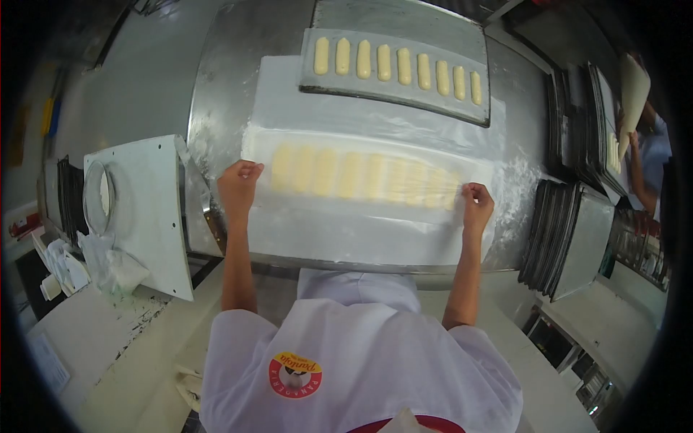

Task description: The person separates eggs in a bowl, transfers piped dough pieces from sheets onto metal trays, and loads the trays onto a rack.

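Left of centre, the left hand [238, 189] is pinched closed on a thin, translucent plastic sheet [369, 146] spanning the frame's centre. It should be light, limp and quick to crease, best held by its edges; soft-looking, pale-yellow oblong pieces [325, 172], hazy through it, would likely smear. Lower left of centre, an inverted round red, white and yellow badge [295, 375] reads "PANADERIA" and "Pantoja". Right of centre, the right hand [478, 206] pinches the sheet's right end, fingertips together.

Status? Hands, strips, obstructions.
Bare left hand, bare right hand pinching translucent plastic sheet at opposite ends. Pale-yellow oblong strips beneath. Grey metal tray beyond, clear of hands.
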The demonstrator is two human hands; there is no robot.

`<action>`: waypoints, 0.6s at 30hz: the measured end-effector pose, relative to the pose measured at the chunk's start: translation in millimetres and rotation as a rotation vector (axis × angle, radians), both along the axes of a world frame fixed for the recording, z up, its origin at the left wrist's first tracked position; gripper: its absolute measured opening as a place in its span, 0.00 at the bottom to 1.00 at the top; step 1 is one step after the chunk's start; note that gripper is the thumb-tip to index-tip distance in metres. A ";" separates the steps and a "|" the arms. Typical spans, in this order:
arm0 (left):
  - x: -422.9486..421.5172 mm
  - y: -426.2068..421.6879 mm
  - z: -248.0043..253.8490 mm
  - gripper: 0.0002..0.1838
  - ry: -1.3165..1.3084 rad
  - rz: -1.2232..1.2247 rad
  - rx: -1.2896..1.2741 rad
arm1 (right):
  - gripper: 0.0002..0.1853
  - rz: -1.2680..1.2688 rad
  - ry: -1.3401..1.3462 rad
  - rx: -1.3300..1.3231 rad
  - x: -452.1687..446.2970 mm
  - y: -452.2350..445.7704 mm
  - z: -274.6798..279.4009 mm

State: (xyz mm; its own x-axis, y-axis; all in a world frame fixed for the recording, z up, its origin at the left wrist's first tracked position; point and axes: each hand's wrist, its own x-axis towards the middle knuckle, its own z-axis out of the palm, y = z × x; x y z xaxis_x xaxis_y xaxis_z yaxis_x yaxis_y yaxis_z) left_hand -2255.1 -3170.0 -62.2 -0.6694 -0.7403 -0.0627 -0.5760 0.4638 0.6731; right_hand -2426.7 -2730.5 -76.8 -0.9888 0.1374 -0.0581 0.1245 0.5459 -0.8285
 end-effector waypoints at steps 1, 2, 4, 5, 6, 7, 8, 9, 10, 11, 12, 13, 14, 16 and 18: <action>-0.9 1.9 1.1 0.10 0.005 -0.007 0.003 | 0.06 -0.007 0.005 0.003 0.6 0.7 1.1; -1.6 2.9 3.2 0.10 -0.019 -0.005 0.012 | 0.06 -0.007 0.013 0.021 0.9 0.6 1.9; -4.2 2.9 6.0 0.10 -0.038 -0.008 0.018 | 0.06 -0.013 0.025 0.037 -0.1 0.2 4.0; -5.7 3.6 6.0 0.10 0.018 -0.015 0.017 | 0.07 0.009 -0.003 0.044 -0.7 1.0 6.3; -7.6 4.8 5.2 0.10 0.073 -0.023 0.017 | 0.07 0.030 -0.033 0.054 -1.0 2.7 8.8; -10.6 3.8 3.7 0.10 0.073 -0.028 0.021 | 0.07 0.025 -0.032 0.057 -3.1 1.7 10.5; -14.5 0.0 1.3 0.11 0.066 -0.029 0.008 | 0.08 0.041 0.030 0.078 -7.5 -2.4 11.3; -18.8 -4.1 -1.0 0.11 0.058 -0.030 -0.006 | 0.08 0.058 0.093 0.098 -12.5 -6.1 11.5; -24.6 -8.0 -4.3 0.11 0.058 -0.036 -0.004 | 0.08 0.053 0.092 0.100 -18.4 -9.0 11.3; -31.2 -12.0 -8.4 0.12 0.083 -0.054 -0.031 | 0.08 0.064 0.091 0.101 -24.8 -11.7 11.1; -34.7 -15.1 -11.0 0.12 0.109 -0.071 -0.059 | 0.09 0.076 0.091 0.102 -28.8 -12.3 11.1; -35.1 -17.9 -11.9 0.12 0.112 -0.076 -0.058 | 0.09 0.071 0.093 0.103 -31.1 -10.0 11.2; -34.5 -21.5 -12.6 0.12 0.127 -0.070 -0.006 | 0.08 0.066 -0.003 -0.013 -33.1 -6.5 11.3; -28.6 -32.9 -16.1 0.11 0.142 -0.070 0.050 | 0.07 0.053 -0.098 -0.126 -32.6 -0.5 16.1; -11.0 -41.6 -20.0 0.10 0.236 -0.138 0.274 | 0.07 0.107 -0.207 -0.312 -22.9 7.2 32.3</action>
